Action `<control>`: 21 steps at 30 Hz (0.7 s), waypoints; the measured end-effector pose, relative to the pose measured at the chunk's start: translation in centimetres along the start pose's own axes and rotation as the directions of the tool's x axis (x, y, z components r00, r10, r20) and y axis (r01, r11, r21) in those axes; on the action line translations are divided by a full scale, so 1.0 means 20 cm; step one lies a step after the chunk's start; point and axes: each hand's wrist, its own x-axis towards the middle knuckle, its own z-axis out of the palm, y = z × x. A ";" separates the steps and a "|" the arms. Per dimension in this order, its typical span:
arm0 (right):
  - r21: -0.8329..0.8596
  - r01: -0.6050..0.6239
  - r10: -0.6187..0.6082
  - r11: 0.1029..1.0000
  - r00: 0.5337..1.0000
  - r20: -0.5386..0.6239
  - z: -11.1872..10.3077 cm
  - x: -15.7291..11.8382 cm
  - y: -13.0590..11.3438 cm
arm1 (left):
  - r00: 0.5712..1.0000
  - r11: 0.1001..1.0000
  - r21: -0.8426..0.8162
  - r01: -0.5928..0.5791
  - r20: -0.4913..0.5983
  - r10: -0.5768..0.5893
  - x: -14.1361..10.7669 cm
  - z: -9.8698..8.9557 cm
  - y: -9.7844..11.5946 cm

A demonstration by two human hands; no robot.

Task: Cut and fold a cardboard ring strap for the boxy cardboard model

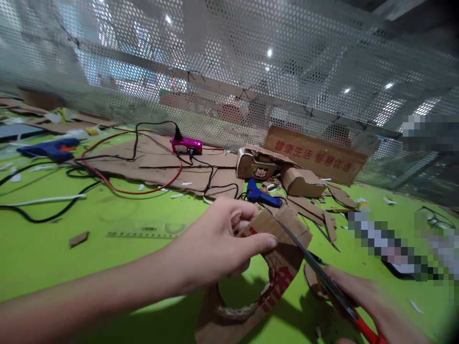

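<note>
My left hand [229, 241] reaches in from the left, its thumb on top of a brown cardboard piece [287, 251] and its fingers curled behind. A large round hole is cut through this piece, and red print runs along one side. At the lower right, my right hand [373, 296] is closed around the red handle of a pair of scissors [322, 272]. The long grey blades point up and left, their tips at the top part of the cardboard. Part of the right hand lies outside the picture. A small cardboard scrap [313, 282] shows beside the blades.
Beyond the hands lie a blue glue gun [263, 195], a cardboard model [256, 165] and cardboard strips [304, 208]. A purple power strip [187, 145] trails cables. Another blue glue gun [50, 149] and a clear ruler [143, 232] are left. Perforated mesh [215, 67] closes the back.
</note>
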 end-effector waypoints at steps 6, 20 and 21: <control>0.002 0.009 -0.009 1.000 0.999 0.049 0.01 0.01 0.00 | 1.000 1.000 0.008 -0.017 0.002 0.017 -0.01 0.00 0.00; 0.085 -0.020 0.008 0.996 0.990 0.142 -0.06 0.09 -0.10 | 0.993 0.995 -0.034 -0.094 0.064 0.096 -0.02 0.01 -0.02; 0.087 -0.009 -0.003 0.996 0.991 0.136 -0.07 0.10 -0.11 | 0.993 0.994 -0.037 -0.098 0.067 0.100 -0.02 0.01 -0.02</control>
